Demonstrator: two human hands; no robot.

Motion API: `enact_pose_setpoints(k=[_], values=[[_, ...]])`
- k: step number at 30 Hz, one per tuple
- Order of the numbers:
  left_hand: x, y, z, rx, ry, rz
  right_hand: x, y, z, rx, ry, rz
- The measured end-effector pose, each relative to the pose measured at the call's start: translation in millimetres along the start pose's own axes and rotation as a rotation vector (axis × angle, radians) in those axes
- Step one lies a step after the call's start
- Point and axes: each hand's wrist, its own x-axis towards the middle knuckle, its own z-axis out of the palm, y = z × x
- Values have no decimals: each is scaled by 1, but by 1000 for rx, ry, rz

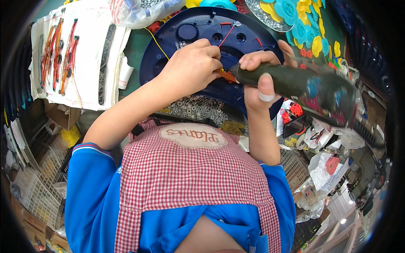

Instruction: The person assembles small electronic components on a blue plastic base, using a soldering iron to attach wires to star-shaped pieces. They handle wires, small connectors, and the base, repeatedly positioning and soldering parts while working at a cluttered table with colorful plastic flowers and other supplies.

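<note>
My right hand (262,80) is wrapped round a dark green, cylindrical power screwdriver (303,86), held almost level with its tip pointing left. White tape circles the thumb. My left hand (195,63) pinches a small orange-brown circuit board strip (228,76), close to the screwdriver's tip. Both hands are over a dark blue curved plastic shell (179,26) with round holes and posts. A red wire (228,35) and a yellow wire (158,43) run across the shell. Whether the tip sits on a screw cannot be made out.
Loose screws (198,109) lie between the shell and my apron. At left, wired circuit strips (57,52) rest on white sheets (90,25). A metal tray (263,19) with yellow and turquoise plastic pieces (310,31) stands far right. Clear bags (143,12) sit at the back.
</note>
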Motion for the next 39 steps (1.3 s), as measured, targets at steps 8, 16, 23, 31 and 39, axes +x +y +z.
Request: enact_pose_setpoints(k=[8, 16, 23, 31, 39], values=[[9, 3, 4, -93, 37, 12, 8, -32, -4, 115, 54, -41], [3, 10, 7, 211, 101, 202, 4, -39, -5, 106, -43, -78], [-6, -1, 8, 184, 58, 98, -11, -43, 8, 8, 110, -15], [-9, -6, 16, 158, 106, 115, -19, -25, 4, -42, -28, 1], [-10, -10, 19, 169, 139, 103, -19, -24, -1, 48, -110, 21]])
